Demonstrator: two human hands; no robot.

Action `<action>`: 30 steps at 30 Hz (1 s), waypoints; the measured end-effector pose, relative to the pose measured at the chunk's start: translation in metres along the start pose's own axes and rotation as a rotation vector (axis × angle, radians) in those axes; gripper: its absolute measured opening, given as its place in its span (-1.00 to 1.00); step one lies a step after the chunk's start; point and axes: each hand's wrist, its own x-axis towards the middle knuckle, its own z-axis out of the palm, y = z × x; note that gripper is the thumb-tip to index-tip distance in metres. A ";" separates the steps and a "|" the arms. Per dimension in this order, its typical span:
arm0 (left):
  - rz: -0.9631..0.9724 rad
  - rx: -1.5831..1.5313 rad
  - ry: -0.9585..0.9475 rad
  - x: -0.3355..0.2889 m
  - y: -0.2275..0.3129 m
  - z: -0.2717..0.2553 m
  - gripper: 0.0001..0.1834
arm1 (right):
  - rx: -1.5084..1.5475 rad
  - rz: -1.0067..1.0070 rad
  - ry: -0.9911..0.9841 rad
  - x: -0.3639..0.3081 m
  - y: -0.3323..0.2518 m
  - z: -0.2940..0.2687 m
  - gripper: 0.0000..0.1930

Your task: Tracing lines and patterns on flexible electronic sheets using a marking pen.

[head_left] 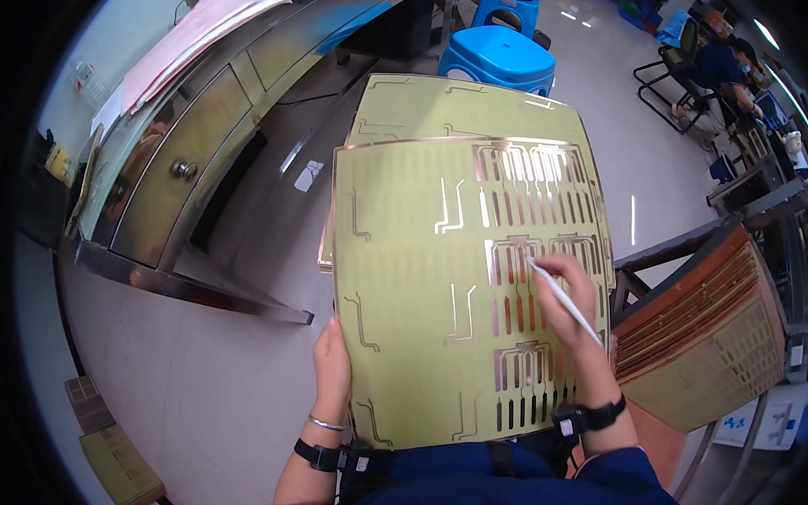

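A large yellow-green circuit board panel (414,279) with copper traces lies tilted in front of me, its near edge against my body. My left hand (331,362) grips its left edge, thumb up along the rim and the other fingers hidden beneath. Between the fingers of my right hand (567,296) is a slim white pen-like tool (561,298). The tool's tip meets or hovers just over the copper pattern right of the panel's middle; I cannot tell which. Under the far side of this panel, another similar panel (461,104) sticks out.
On the right, a rack (690,291) holds several more panels standing close together. A metal desk with a drawer (183,171) is at the left. Beyond the panels stands a blue stool (497,55). A person (725,72) sits at the far right. Small boards (122,467) lie at lower left.
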 end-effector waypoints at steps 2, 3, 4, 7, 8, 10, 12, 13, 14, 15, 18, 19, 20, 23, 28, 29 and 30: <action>0.047 0.061 0.026 -0.002 -0.002 -0.007 -0.59 | 0.043 0.034 -0.030 0.022 0.001 0.030 -0.80; 0.030 0.145 0.028 -0.006 -0.003 -0.012 -0.62 | 0.044 0.036 -0.035 0.033 0.004 0.041 -0.80; 0.010 0.230 0.028 -0.010 -0.004 -0.016 -0.63 | 0.122 0.130 -0.063 0.042 0.007 0.050 -0.80; -0.024 0.153 -0.023 -0.026 -0.011 -0.019 -0.62 | 0.147 0.193 -0.093 0.054 0.016 0.067 -0.82; -0.032 0.149 -0.024 -0.030 -0.015 -0.016 -0.62 | 0.112 0.146 -0.095 0.056 0.019 0.069 -0.84; -0.026 0.133 0.052 -0.034 -0.022 -0.011 -0.61 | 0.122 0.121 -0.108 0.058 0.024 0.074 -0.85; 0.014 0.144 0.075 -0.031 -0.026 -0.007 -0.61 | 0.075 0.010 -0.037 0.057 0.026 0.077 -0.85; 0.059 0.160 0.095 -0.030 -0.027 -0.005 -0.60 | 0.064 0.008 -0.040 0.057 0.027 0.077 -0.85; 0.055 0.160 0.096 -0.028 -0.028 -0.005 -0.60 | 0.069 0.009 -0.042 0.058 0.028 0.078 -0.85; 0.077 0.194 0.101 -0.027 -0.028 -0.004 -0.60 | 0.057 -0.006 -0.036 0.059 0.028 0.078 -0.85; 0.105 0.229 0.109 -0.026 -0.028 -0.004 -0.60 | 0.016 -0.060 -0.029 0.062 0.028 0.079 -0.84; 0.119 0.237 0.115 -0.026 -0.028 -0.004 -0.60 | -0.010 -0.087 -0.030 0.063 0.028 0.079 -0.84; 0.103 0.230 0.112 -0.026 -0.028 -0.004 -0.60 | -0.013 -0.095 -0.032 0.063 0.027 0.080 -0.84; 0.104 0.228 0.112 -0.027 -0.028 -0.004 -0.60 | -0.002 -0.073 -0.034 0.064 0.027 0.081 -0.84; 0.091 0.279 0.080 -0.028 -0.026 -0.005 -0.59 | 0.019 -0.072 -0.021 0.066 0.028 0.082 -0.83; 0.090 0.280 0.080 -0.028 -0.025 -0.005 -0.59 | 0.024 -0.074 -0.016 0.067 0.029 0.082 -0.83; 0.086 0.275 0.079 -0.028 -0.025 -0.005 -0.59 | 0.029 -0.091 -0.019 0.067 0.029 0.082 -0.84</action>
